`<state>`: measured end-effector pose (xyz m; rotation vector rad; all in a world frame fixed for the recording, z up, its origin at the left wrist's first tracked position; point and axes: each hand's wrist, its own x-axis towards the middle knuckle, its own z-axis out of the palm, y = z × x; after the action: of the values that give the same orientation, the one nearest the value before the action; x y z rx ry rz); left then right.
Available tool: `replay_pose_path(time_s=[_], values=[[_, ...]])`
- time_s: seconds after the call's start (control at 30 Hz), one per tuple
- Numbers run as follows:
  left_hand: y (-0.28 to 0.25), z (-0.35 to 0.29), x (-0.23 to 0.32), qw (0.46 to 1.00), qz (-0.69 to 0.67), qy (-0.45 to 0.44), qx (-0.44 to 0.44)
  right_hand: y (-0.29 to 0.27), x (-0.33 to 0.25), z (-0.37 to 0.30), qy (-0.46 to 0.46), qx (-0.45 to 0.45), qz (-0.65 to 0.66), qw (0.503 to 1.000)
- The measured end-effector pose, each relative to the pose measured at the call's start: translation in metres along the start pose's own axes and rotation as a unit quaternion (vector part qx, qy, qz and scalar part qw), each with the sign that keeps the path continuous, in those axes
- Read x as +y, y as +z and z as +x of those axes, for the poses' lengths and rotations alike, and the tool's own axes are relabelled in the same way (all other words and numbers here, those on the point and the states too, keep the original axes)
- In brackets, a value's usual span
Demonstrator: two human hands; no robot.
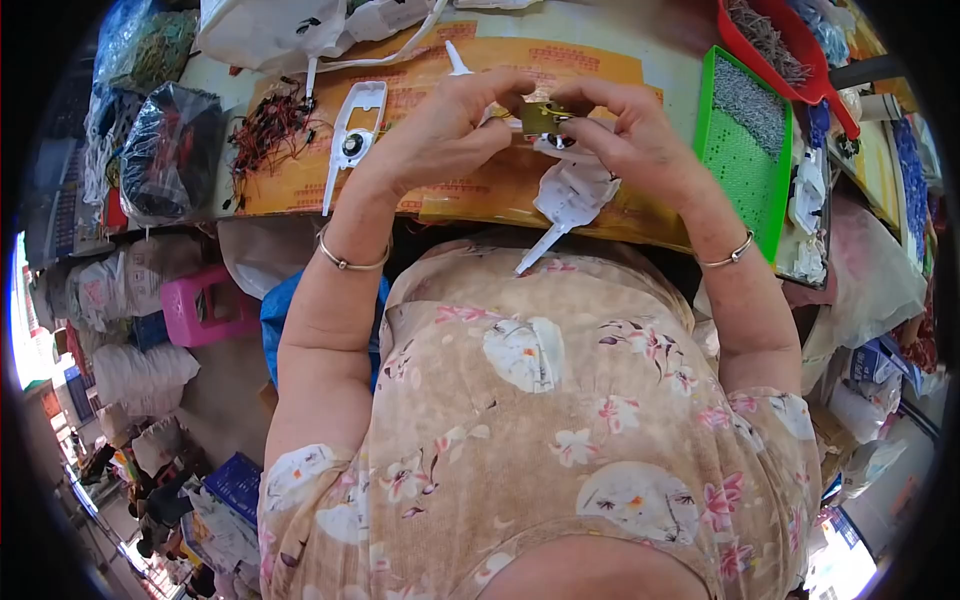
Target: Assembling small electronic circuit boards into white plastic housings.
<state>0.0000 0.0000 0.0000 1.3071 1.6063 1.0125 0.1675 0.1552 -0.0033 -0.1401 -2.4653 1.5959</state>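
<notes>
My left hand (450,125) and my right hand (625,130) meet above the yellow-orange table cover (300,185), both pinching a small brass-coloured part (543,117) between the fingertips. Under my right hand a white plastic shell with a long thin handle (565,200) hangs down toward my lap; whether the brass part is joined to it I cannot tell. Another white plastic shell with a round black centre (352,140) lies flat on the cover to the left of my left hand. I wear a metal bangle on each wrist.
A tangle of red and black wires (268,128) lies at the cover's left end. A green tray of small grey parts (745,135) and a red scoop (775,45) are at the right. Black and white bags (165,150) and a pink stool (205,305) crowd the left.
</notes>
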Motion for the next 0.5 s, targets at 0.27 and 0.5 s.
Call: replay_pose_path(time_s=[0.27,0.5], values=[[0.023,0.000,0.003,0.894,0.303,0.175,0.280,-0.003,0.009,-0.002,0.076,0.069,0.076,0.992],[0.042,0.005,0.006,0.965,-0.134,0.049,0.218,0.032,-0.006,-0.003,-0.129,0.214,-0.175,0.952]])
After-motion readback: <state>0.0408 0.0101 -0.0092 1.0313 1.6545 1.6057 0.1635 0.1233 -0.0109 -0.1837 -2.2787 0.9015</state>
